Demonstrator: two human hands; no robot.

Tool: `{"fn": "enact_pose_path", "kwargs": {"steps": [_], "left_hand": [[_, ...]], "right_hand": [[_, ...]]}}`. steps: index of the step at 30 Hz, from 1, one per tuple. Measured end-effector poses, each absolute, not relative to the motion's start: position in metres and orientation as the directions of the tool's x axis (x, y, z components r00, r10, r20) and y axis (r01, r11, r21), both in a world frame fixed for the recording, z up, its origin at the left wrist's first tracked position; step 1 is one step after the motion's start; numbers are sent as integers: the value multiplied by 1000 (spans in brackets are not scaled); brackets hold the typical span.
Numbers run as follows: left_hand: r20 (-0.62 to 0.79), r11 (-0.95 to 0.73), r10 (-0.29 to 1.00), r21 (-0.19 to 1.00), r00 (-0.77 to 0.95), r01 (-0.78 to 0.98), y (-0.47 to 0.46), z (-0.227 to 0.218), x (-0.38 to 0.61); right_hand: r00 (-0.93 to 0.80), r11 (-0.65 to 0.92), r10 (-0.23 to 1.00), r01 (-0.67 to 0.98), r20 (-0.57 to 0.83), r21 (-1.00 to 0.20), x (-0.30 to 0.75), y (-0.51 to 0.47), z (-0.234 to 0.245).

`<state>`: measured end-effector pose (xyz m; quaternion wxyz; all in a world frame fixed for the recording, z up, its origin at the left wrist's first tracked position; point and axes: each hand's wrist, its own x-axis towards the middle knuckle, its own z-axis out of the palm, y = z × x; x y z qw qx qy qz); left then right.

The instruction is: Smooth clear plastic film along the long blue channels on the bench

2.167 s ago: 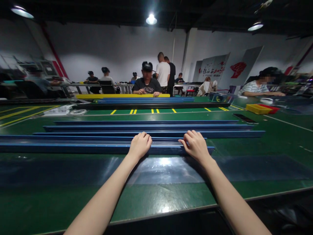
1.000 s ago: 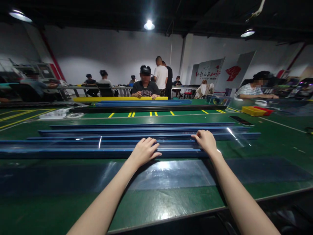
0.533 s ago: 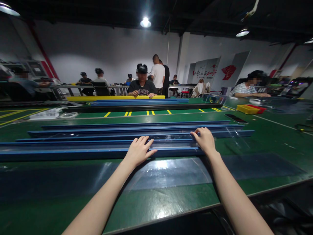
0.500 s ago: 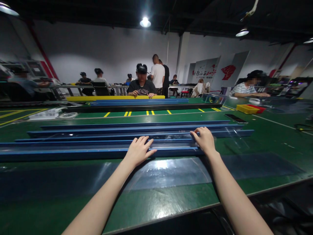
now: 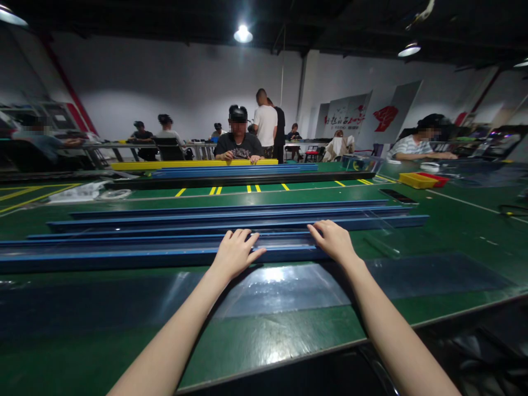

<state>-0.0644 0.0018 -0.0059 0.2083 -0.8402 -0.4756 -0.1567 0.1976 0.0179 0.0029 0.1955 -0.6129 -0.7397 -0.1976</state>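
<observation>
A long blue channel-shaped profile [image 5: 136, 257] lies across the table in front of me. A clear plastic strip seems to lie along its trough. My left hand [image 5: 235, 253] rests over this profile, its fingers toward the rear edge and its thumb apart near the front edge. Farther right, my right hand [image 5: 332, 239] lies over the same profile near its right end, fingers spread across the rear edge; its thumb is hidden. Nearer to me a wide transparent sheet [image 5: 280, 291] lies flat on the table under my forearms.
More blue profiles [image 5: 124, 224] lie parallel behind. A phone [image 5: 398, 196] and a yellow tray [image 5: 416, 180] are at the right. Across the green table [image 5: 313, 330], a co-worker [image 5: 239, 143] sits behind a yellow profile [image 5: 185, 164] and a black profile [image 5: 247, 180].
My right hand has slid left along the profile, closer to my left hand. My left hand stays in about the same place.
</observation>
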Motion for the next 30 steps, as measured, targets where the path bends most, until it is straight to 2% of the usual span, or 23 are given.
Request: {"fn": "enact_pose_path", "kwargs": {"steps": [18, 25, 30], "left_hand": [[503, -507, 694, -166, 514, 846, -5, -13, -50], [480, -441, 760, -115, 438, 890, -7, -5, -49], [511, -300, 811, -59, 287, 952, -8, -1, -50]], "right_hand": [[56, -60, 904, 998, 425, -4, 206, 16, 12], [-36, 34, 907, 999, 421, 12, 202, 17, 9], [-206, 209, 881, 977, 426, 40, 189, 15, 6]]}}
